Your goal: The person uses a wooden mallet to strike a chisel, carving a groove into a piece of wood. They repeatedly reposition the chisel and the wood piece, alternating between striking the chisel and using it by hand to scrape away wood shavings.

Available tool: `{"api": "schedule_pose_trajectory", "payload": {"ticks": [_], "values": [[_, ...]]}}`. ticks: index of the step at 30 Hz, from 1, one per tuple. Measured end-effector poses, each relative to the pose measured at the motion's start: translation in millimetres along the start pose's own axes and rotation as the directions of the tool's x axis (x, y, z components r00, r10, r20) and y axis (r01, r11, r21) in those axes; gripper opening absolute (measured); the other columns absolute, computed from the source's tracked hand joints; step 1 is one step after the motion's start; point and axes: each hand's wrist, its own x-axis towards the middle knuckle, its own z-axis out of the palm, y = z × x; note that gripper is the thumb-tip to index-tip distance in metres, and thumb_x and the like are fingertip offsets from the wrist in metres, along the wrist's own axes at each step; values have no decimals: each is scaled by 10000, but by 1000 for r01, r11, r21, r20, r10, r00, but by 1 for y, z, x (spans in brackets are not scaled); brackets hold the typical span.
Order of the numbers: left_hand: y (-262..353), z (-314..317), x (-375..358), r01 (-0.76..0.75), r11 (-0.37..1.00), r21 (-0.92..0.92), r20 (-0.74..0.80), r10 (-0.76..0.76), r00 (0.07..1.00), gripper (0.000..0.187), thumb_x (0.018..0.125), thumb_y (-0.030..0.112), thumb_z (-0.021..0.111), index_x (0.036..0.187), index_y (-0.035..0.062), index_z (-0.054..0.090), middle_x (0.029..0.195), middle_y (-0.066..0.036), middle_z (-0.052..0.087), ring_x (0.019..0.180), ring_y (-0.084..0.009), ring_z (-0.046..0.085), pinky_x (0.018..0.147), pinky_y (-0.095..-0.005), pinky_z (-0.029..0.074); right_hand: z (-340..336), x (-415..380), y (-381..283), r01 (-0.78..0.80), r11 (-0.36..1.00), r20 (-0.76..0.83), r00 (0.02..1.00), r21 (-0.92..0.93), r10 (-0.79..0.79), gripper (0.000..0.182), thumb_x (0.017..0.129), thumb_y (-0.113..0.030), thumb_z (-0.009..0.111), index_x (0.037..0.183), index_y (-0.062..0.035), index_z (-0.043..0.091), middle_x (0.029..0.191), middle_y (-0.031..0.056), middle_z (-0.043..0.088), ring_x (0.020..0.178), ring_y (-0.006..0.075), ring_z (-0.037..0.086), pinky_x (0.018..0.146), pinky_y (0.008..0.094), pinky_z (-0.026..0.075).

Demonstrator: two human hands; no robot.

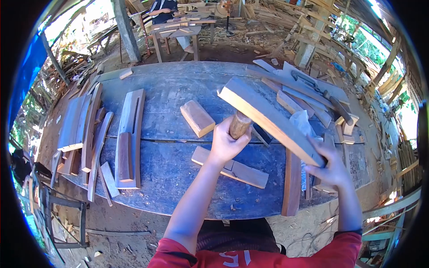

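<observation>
My left hand (pixel 228 143) grips the mallet handle (pixel 240 125); my right hand (pixel 328 167) clamps the long plank (pixel 268 118) raised over the workbench (pixel 178 85); a glancing blow could jar it loose

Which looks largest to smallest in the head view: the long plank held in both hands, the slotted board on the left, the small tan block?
1. Long tan plank, though nearest the camera.
2. Grey slotted board, nearly alike.
3. Small tan wooden block.
</observation>
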Motion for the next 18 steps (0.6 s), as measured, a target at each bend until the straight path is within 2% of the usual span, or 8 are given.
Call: {"api": "schedule_pose_trajectory", "payload": {"ticks": [2, 3, 4, 6, 8, 10, 14, 18], "values": [[7, -4, 0, 57, 998, 27, 28, -57, 998, 121, 695, 58, 624, 767, 3, 543, 647, -36, 529, 599, -78, 467, 551, -251, 413, -2, -1, 10, -4, 994, -219, 975, 105, 27, 694, 685, -227, 716, 1278, -17, 423, 995, 104, 568, 886, 183, 525, 829, 308, 387], [6, -3, 1, 52, 998, 19, 30, -53, 998, 119, 694, 59, 625, 750, 4, 535, 642, -33, 523, 595, -75, 463, 549, -249, 409, 0, -1, 20, -23, 955, -271, 957, 296, 107, 686, 700, -214, 706, 1280, 1, 410, 1031, 116, 561, 918, 179, 522, 849, 308, 382], [7, -2, 1, 53, 998, 14, 32, -54, 998, 119, 694, 59, 625, 750, 4, 535, 642, -33, 523, 595, -75, 463, 549, -249, 409, 3, 0, 36, -28, 956, -272, 956, 292, 111, 686, 700, -214, 706, 1280, 1, 410, 1031, 116, 561, 918, 179, 522, 849, 308, 382], [8, -2, 2, 55, 998, 43, 40, -56, 998, 121, 695, 61, 625, 752, 4, 535, 635, -30, 516, 593, -74, 459, 546, -249, 407, 9, 2, 58, -243, 956, -341, 896, 163, 286, 673, 702, -186, 699, 1276, 14, 409, 1055, 144, 567, 928, 179, 532, 842, 311, 395], [6, -2, 2, 52, 998, 39, 36, -53, 998, 121, 696, 62, 625, 753, 5, 536, 634, -27, 514, 592, -73, 456, 544, -248, 405, 17, 6, 55, -258, 954, -374, 879, 150, 297, 643, 700, -166, 694, 1256, 18, 429, 1020, 183, 581, 914, 232, 567, 819, 322, 424], [5, -2, 1, 52, 998, 32, 25, -53, 998, 120, 696, 63, 625, 754, 5, 537, 634, -24, 513, 591, -72, 453, 541, -247, 403, 34, 12, 75, -333, 909, -441, 875, -249, 200, 623, 707, -179, 683, 1243, 22, 438, 983, 232, 577, 901, 304, 582, 802, 345, 444], [5, -2, 1, 59, 998, 36, 30, -60, 998, 110, 707, 60, 619, 765, 10, 541, 643, -13, 513, 594, -65, 451, 539, -238, 399, 76, 14, 135, -514, 829, -295, 845, -221, 445, 615, 733, -227, 654, 1242, 35, 428, 1007, 267, 552, 936, 378, 556, 830, 380, 440], [5, -3, 1, 74, 997, 21, 36, -75, 997, 105, 715, 57, 616, 778, 13, 545, 658, -7, 515, 604, -61, 451, 542, -235, 398, 90, 8, 148, -401, 876, -352, 888, -270, 298, 606, 753, -254, 638, 1228, 60, 430, 1062, 275, 528, 985, 386, 536, 853, 393, 433]]}}
